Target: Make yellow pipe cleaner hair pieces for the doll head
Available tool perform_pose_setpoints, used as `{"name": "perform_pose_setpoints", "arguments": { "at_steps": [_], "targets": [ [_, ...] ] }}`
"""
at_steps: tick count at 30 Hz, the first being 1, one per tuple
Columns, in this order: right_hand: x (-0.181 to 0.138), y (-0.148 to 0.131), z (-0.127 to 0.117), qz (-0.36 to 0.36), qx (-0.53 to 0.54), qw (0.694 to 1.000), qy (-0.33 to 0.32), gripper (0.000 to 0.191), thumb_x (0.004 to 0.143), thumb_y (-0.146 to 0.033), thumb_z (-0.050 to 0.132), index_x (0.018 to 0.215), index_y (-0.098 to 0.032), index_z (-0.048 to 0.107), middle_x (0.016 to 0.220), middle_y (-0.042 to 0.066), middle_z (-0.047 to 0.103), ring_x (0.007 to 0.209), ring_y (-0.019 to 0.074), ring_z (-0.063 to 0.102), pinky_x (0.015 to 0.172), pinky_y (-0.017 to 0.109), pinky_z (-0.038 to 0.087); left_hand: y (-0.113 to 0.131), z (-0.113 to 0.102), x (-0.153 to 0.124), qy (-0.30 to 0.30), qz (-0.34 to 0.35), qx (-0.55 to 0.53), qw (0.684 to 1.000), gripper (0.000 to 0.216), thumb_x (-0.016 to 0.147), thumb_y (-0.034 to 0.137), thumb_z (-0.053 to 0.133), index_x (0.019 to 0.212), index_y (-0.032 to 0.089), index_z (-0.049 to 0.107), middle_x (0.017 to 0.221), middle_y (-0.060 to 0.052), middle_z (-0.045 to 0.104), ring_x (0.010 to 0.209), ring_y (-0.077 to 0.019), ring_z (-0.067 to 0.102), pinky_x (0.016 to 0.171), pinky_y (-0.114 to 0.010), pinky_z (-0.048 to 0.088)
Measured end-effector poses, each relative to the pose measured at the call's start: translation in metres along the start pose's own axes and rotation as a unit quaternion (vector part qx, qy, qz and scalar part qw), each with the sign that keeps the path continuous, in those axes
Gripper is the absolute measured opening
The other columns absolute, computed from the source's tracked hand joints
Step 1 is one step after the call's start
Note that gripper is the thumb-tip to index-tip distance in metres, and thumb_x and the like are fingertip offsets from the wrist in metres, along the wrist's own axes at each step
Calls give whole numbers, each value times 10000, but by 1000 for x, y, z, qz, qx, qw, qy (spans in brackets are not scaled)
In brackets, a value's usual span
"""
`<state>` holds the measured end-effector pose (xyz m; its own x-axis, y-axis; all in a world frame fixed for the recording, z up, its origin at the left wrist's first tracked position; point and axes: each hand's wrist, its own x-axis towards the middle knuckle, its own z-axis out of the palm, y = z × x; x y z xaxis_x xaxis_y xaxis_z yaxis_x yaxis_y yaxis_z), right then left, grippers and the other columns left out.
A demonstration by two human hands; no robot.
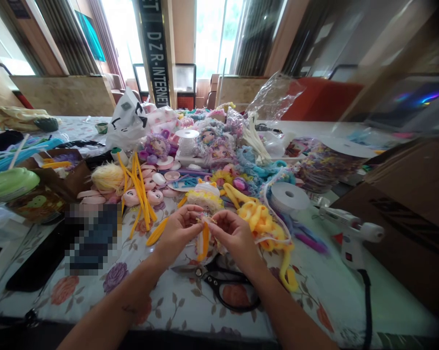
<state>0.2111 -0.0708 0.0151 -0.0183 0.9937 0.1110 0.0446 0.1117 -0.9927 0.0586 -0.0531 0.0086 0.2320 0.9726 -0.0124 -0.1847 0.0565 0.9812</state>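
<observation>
My left hand (183, 227) and my right hand (234, 232) meet over the table, thumbs and fingertips pinched together. Between them is a small piece of trim, its details hidden by the fingers, with a yellow ribbon (204, 241) hanging down from it. Just beyond the fingertips sits a small yellow-and-white fluffy item (204, 194). Black-handled scissors (219, 283) lie on the flowered tablecloth below my hands, blades toward the left. To the right of my right hand is a heap of yellow fuzzy yarn (258, 218).
A white glue gun (354, 238) with its cord stands at right, before a cardboard box (397, 209). A white spool (289, 197) lies nearer. Yellow strips (141, 192) and doll faces (154, 197) are at left, near a black case (41, 257). Craft supplies pile up behind.
</observation>
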Motion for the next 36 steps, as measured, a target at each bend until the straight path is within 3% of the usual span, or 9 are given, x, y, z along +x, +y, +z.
{"name": "perform_pose_setpoints", "arguments": {
  "at_steps": [3,6,10,14,17,21,27,36],
  "targets": [
    [-4,2,1,-130,-124,983,30,59,765,-248,625,802,-209,601,715,7,581,616,138,537,563,259,446,-2,-1,1,3,38,45,998,319,727,256,706,1015,173,597,817,-3,573,742,-122,560,666,-219,448],
    [-5,2,1,-222,-197,954,44,89,790,-190,576,848,-235,627,858,41,637,740,171,596,677,295,487,0,-1,1,-21,45,61,997,315,726,247,697,1020,179,606,813,-2,557,752,-125,545,667,-223,433],
    [-3,-1,-4,-144,-130,980,55,108,803,-228,594,907,-225,621,862,40,640,695,160,588,597,273,483,6,-3,0,-108,-44,-6,993,398,676,214,731,1050,189,597,803,5,572,691,-104,521,615,-211,388],
    [3,-1,-11,-31,11,999,-3,203,740,-287,692,913,-198,632,806,26,629,621,130,548,517,234,459,10,-7,-1,-174,-123,-76,974,522,656,150,736,1143,203,558,799,-5,598,656,-92,511,585,-198,354],
    [5,2,-12,-11,68,997,-35,240,710,-298,732,906,-196,637,842,28,631,664,133,563,560,238,489,8,-10,-1,-202,-156,-114,960,609,653,119,738,1210,222,515,833,-20,615,640,-86,513,582,-192,349],
    [6,6,-11,-1,82,997,-14,293,690,-334,757,919,-200,632,847,26,638,691,147,593,615,264,519,8,-10,-1,-198,-140,-130,961,652,635,127,760,1217,267,499,879,-25,624,652,-97,535,587,-197,366],
    [7,8,-14,45,103,994,-2,325,667,-365,771,890,-180,624,716,5,648,632,144,611,620,269,514,8,-8,-1,-183,-100,-67,976,295,641,192,766,898,177,622,766,-13,587,622,-94,501,560,-199,359],
    [14,10,-12,-14,76,997,-2,278,709,-334,746,909,-185,623,750,5,654,706,152,629,660,259,513,2,-10,0,-152,-79,-59,983,314,616,205,787,897,198,646,764,-5,591,655,-110,516,581,-202,369]
  ]
}}
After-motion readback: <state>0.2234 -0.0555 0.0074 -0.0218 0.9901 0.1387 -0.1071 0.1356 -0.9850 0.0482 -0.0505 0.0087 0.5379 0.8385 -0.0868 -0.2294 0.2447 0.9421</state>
